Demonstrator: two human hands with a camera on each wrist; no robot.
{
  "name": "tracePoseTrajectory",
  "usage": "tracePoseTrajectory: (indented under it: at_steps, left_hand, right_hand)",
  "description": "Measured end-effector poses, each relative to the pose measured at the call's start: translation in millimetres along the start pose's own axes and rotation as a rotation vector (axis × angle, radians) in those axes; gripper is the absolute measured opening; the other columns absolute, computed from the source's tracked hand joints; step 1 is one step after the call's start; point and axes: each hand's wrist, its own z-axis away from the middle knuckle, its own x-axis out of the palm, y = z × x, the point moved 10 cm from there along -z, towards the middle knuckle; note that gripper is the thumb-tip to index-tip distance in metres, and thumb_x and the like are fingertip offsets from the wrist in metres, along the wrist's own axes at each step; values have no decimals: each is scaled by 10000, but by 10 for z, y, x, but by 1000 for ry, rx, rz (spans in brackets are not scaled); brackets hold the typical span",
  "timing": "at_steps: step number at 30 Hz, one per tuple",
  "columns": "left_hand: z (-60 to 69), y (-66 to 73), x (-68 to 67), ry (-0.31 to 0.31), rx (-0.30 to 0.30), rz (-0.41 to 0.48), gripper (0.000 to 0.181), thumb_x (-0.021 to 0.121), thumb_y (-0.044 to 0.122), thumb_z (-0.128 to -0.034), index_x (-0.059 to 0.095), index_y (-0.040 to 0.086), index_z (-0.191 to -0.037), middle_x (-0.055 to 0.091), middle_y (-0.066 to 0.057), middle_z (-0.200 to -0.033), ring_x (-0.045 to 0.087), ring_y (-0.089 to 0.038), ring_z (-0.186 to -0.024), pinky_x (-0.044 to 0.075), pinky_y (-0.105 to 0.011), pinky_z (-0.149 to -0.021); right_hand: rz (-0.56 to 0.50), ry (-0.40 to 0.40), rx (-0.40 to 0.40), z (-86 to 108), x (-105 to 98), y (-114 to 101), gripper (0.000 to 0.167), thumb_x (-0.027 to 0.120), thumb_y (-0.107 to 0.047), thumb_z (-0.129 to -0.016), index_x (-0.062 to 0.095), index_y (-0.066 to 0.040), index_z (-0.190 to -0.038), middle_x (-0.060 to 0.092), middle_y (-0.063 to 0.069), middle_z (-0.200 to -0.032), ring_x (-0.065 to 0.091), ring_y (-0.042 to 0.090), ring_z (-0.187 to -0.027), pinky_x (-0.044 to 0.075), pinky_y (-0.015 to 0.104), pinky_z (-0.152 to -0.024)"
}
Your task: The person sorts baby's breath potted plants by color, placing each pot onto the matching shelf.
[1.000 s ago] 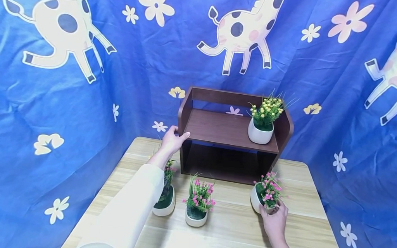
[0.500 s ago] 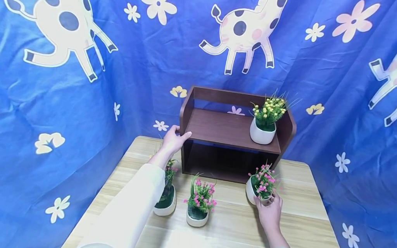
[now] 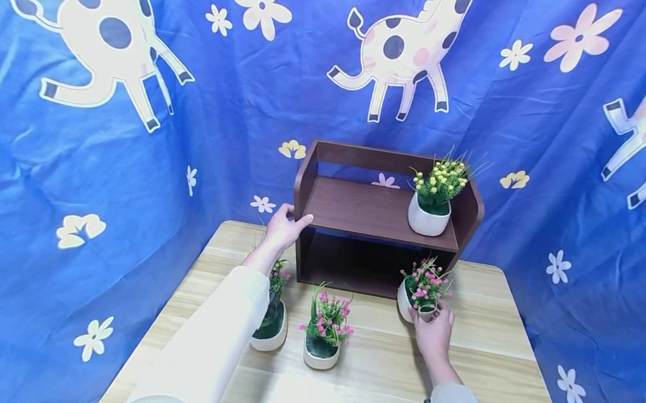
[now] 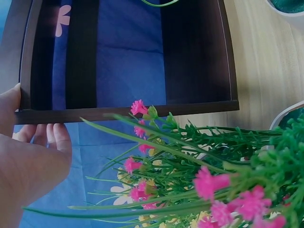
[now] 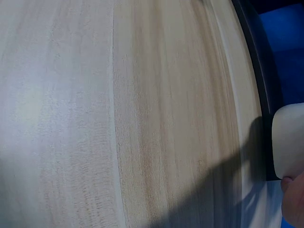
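Observation:
My left hand (image 3: 283,230) grips the left side panel of a dark brown two-level shelf (image 3: 357,207), thumb on the front edge; the left wrist view shows the hand (image 4: 38,161) with fingers behind the panel. My right hand (image 3: 434,337) holds a white pot (image 3: 404,303) of pink flowers by its rim, tilted, in front of the shelf's lower right opening. In the right wrist view the pot (image 5: 289,142) shows at the right edge, with part of the hand (image 5: 293,202) below it. A white pot of yellow flowers (image 3: 428,219) stands on the top board's right end.
On the wooden table (image 3: 366,382), a pot of pink flowers (image 3: 320,355) stands front centre. Another pot (image 3: 269,339) is left of it, partly behind my left forearm. Blue patterned cloth (image 3: 240,94) hangs around the table.
My right hand has moved the pink-flowered pot leftward and up towards the shelf's lower opening. My left hand keeps its grip on the side panel. The head view has shifted slightly.

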Motion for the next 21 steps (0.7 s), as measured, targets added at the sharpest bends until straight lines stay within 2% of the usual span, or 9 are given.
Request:
tracePoseTrajectory:
  at_steps: [11, 21]
  left_hand:
    - [22, 9, -4, -11, -13, -3, 508, 759, 383, -1024, 552, 71, -1366, 616, -223, -1483, 584, -392, -1448, 479, -544, -1210]
    - [31, 14, 5, -4, -16, -8, 494, 756, 388, -1026, 555, 70, -1346, 612, -216, -1494, 582, -394, -1453, 466, -537, -1224]
  right_hand:
    - [32, 8, 29, -2, 72, 29, 879, 872, -214, -915, 380, 137, -1553, 410, 337, -1505, 462, 528, -1401, 316, 611, -1300]
    - [68, 5, 50, -65, 111, 67, 900, 869, -230, -906, 366, 124, -1563, 400, 342, -1512, 450, 531, -1409, 333, 639, -1284]
